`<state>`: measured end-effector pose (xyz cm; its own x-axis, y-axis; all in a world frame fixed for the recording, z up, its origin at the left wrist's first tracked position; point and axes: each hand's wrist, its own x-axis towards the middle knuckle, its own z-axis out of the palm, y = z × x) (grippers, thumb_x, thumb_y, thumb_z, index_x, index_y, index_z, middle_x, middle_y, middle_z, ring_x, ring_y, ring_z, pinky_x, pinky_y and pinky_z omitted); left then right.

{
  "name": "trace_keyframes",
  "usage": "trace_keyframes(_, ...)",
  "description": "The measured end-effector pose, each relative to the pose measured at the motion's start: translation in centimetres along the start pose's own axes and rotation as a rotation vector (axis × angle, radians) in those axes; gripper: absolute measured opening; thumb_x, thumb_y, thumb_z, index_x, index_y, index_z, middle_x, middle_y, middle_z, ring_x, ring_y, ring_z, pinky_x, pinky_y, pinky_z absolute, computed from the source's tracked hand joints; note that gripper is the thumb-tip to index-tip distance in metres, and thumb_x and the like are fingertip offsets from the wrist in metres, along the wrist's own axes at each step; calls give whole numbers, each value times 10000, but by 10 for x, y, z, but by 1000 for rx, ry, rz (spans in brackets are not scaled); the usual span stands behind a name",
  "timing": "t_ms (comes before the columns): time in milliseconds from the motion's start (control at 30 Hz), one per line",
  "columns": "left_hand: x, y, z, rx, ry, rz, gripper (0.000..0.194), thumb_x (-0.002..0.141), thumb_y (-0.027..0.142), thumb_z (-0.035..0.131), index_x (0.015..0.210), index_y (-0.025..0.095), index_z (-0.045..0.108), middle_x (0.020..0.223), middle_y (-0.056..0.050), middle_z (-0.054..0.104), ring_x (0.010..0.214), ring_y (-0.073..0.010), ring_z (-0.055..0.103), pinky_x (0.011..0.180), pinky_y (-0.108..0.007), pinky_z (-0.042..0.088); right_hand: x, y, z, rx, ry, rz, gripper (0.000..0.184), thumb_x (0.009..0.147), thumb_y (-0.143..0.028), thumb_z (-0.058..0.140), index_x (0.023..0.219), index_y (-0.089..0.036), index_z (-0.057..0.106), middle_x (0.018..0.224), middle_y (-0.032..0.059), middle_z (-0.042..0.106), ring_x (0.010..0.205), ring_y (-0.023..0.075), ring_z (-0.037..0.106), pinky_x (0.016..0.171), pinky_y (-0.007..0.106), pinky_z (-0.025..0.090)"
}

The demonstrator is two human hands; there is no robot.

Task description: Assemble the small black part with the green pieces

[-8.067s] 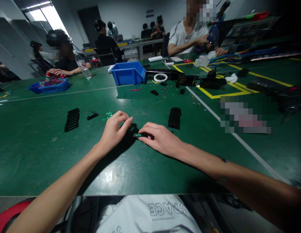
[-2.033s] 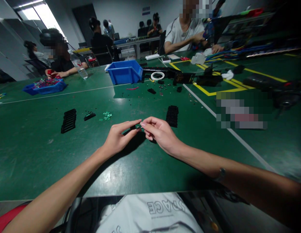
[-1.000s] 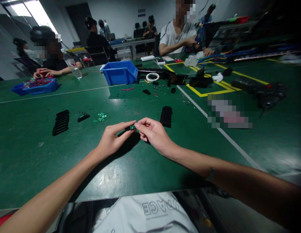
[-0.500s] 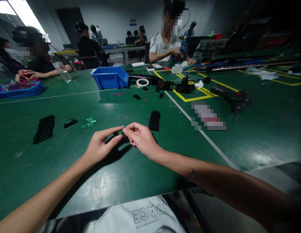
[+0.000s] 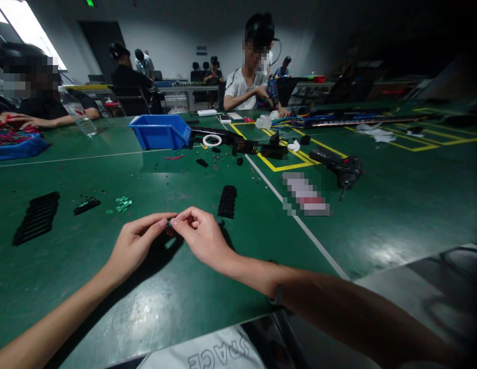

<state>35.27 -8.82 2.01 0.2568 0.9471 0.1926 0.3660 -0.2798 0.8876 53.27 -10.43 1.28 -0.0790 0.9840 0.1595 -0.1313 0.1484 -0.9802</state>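
Observation:
Both my hands meet above the green table. My left hand [image 5: 135, 240] is closed, pinching a small green circuit board [image 5: 170, 224] between thumb and fingers. My right hand [image 5: 202, 237] is closed on the board's other side, thumb and forefinger pressed together there. The fingertips cover most of the board, and a dark part with it can hardly be made out. Beyond my left hand lies a loose heap of small green boards [image 5: 123, 204], with a black piece bearing small bits [image 5: 86, 206] to its left. Just past my right hand is a black moulded block [image 5: 227, 201].
A slotted black rack [image 5: 37, 218] lies at far left. Farther back stand a blue bin [image 5: 160, 134], a white tape roll [image 5: 212, 140] and scattered small parts. A power drill [image 5: 344, 170] rests at right. Co-workers sit across the table, one beside a blue tray [image 5: 19, 150].
Earliest, my right hand alone held the board while my left was empty; now both grip it. The view has swung right, so table things shift left. The board is now more covered by fingers.

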Motion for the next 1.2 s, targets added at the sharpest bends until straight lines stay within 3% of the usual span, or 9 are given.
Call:
trace_keyframes(233, 0, -3, -1, -6, 1, -2, 349, 910, 469, 667, 1119, 216, 789, 1148, -75, 774, 1050, -239, 713, 934, -302, 556, 0, 4, -1, -94, -2, -55, 145, 896, -312, 666, 844, -182, 627, 715, -24, 624, 643, 114, 570, 599, 245, 438)
trace_keyframes(400, 1, -5, -5, -55, -2, -6, 313, 918, 441, 670, 1112, 227, 791, 1134, -69, 772, 1018, -217, 707, 913, -278, 541, -1, 8, -3, -194, 23, -93, 223, 898, -394, 681, 990, -211, 593, 762, -33, 575, 697, 126, 575, 622, 248, 460)
trace_keyframes(767, -1, -11, 0, -210, -138, -28, 295, 952, 383, 640, 1142, 201, 772, 1029, -61, 766, 926, -196, 676, 867, -263, 510, 1, 0, -11, -346, -170, -145, 266, 1020, -447, 497, 991, -204, 601, 798, 6, 693, 723, 141, 653, 658, 260, 468)
trace_keyframes(1200, -5, -2, 13, -209, 16, -12, 355, 967, 427, 593, 1166, 166, 730, 1071, -88, 748, 886, -203, 675, 827, -282, 525, 3, -3, -10, -374, -153, -228, 251, 1061, -392, 404, 1023, -216, 579, 824, 15, 676, 766, 158, 656, 714, 284, 483)
